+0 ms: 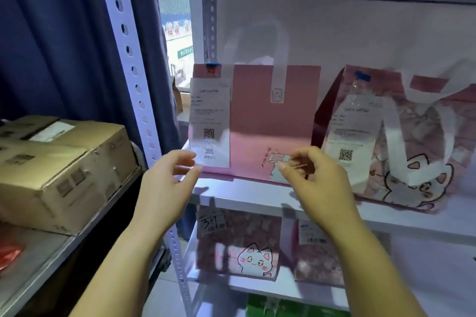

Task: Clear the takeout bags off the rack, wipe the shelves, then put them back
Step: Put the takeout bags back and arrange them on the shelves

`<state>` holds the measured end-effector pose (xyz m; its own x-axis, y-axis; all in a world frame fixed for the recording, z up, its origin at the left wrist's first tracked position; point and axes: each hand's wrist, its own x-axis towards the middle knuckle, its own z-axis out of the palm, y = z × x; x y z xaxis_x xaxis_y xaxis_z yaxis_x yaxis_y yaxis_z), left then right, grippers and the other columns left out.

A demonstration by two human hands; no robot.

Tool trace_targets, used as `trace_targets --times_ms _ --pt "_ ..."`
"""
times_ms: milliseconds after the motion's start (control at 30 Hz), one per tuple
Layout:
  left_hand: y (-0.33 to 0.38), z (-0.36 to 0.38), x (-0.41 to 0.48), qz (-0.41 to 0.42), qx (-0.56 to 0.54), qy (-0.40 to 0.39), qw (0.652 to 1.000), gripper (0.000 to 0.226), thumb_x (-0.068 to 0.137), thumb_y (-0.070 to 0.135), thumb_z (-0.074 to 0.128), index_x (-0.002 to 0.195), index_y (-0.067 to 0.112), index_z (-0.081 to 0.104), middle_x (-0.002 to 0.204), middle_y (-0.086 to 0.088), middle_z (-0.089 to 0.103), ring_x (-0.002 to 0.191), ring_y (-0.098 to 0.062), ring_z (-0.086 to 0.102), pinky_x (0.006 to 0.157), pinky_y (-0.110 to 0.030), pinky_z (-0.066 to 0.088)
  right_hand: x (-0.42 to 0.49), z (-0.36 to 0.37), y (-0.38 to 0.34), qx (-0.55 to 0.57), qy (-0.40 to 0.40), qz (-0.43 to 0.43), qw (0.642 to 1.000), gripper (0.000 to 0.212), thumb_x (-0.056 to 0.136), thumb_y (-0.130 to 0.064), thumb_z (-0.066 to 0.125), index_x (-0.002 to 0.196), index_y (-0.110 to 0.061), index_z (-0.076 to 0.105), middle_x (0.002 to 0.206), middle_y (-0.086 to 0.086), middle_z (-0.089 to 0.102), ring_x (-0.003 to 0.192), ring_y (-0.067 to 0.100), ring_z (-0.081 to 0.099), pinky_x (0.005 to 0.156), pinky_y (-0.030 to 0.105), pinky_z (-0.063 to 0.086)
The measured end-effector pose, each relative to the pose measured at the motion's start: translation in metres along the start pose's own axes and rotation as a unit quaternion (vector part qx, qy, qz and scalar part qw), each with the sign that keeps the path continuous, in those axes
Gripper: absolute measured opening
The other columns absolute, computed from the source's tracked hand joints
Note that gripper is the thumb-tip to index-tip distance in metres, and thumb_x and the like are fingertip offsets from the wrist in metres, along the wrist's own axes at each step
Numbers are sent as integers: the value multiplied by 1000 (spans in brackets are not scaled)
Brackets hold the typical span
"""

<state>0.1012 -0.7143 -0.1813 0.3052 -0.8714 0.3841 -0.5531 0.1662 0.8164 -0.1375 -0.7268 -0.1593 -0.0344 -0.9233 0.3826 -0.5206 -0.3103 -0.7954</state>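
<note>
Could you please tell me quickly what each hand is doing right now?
Left hand: open, empty, in front of the pink paper takeout bag.
Right hand: fingers loosely curled, holding nothing, grip not closed.

Four pink takeout bags sit on the rack [144, 100]: two on the middle shelf [257, 195], a plain pink bag [270, 121] and a cat-print bag [401, 141] beside it, and two more cat-print bags on the shelf below, one [239, 244] under the plain bag and one [316, 255] next to it. Each carries one receipt. Two cardboard boxes [59, 162] lie stacked left of the rack. Two hands show: left hand [164, 185], right hand [322, 185].
</note>
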Motion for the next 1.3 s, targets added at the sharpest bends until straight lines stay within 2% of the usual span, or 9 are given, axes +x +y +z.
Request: trace_targets --times_ms 233,367,500,767,933,1000,1067,1167,1300 --pt "-12 12 24 31 14 -19 999 49 86 27 63 132 26 45 129 7 44 107 0 44 77 -10 37 1 14 6 -96 58 35 993 57 85 -34 65 135 -21 43 131 -2 44 116 16 47 100 39 42" --pt "-12 19 33 37 17 -37 998 60 89 26 59 142 28 30 142 6 34 119 -4 38 95 -29 35 3 17 6 -120 82 27 989 70 85 -32 65 144 -20 29 144 -1 33 132 14 32 108 26 26" --pt "-14 22 45 -5 7 -76 997 66 91 30 54 147 23 19 153 2 26 138 -18 28 110 -44 29 9 18 6 -144 59 61 986 81 87 -34 62 149 -19 13 152 1 24 135 20 33 110 35 30" --pt "-15 24 53 -31 -14 -69 997 56 93 25 50 144 22 26 144 1 41 127 -17 43 102 -42 38 15 19 6 -137 57 88 985 78 88 -35 61 148 -15 16 146 4 33 123 22 47 101 38 41" --pt "-8 19 41 37 25 -5 999 30 90 17 52 119 25 53 113 -1 53 87 -12 51 76 -30 43 12 18 6 -117 100 98 983 65 89 -27 62 144 -13 30 122 7 47 82 -13 50 73 6 32" --pt "-4 15 34 43 41 31 998 28 90 19 54 118 22 57 111 1 56 81 -8 51 67 -18 37 9 17 7 -98 132 107 981 56 89 -21 61 139 -12 37 120 8 51 81 -14 50 79 9 31" --pt "-1 10 28 48 59 55 996 26 91 22 54 115 19 60 110 1 60 80 -6 51 61 -8 33 5 14 6 -73 156 107 979 45 88 -15 60 131 -12 45 119 9 53 85 3 57 87 23 40" --pt "6 0 19 60 62 77 993 19 90 23 55 108 21 61 104 5 61 74 -1 50 61 -1 34 -2 12 4 -46 168 105 979 35 87 -14 62 121 -14 50 114 7 55 75 8 59 80 29 47" --pt "13 -14 -1 49 57 87 993 16 89 28 56 103 23 62 100 7 58 73 3 51 59 -6 33 -17 7 2 -20 168 103 980 33 87 -15 62 118 -18 50 110 8 58 75 9 60 79 29 48"
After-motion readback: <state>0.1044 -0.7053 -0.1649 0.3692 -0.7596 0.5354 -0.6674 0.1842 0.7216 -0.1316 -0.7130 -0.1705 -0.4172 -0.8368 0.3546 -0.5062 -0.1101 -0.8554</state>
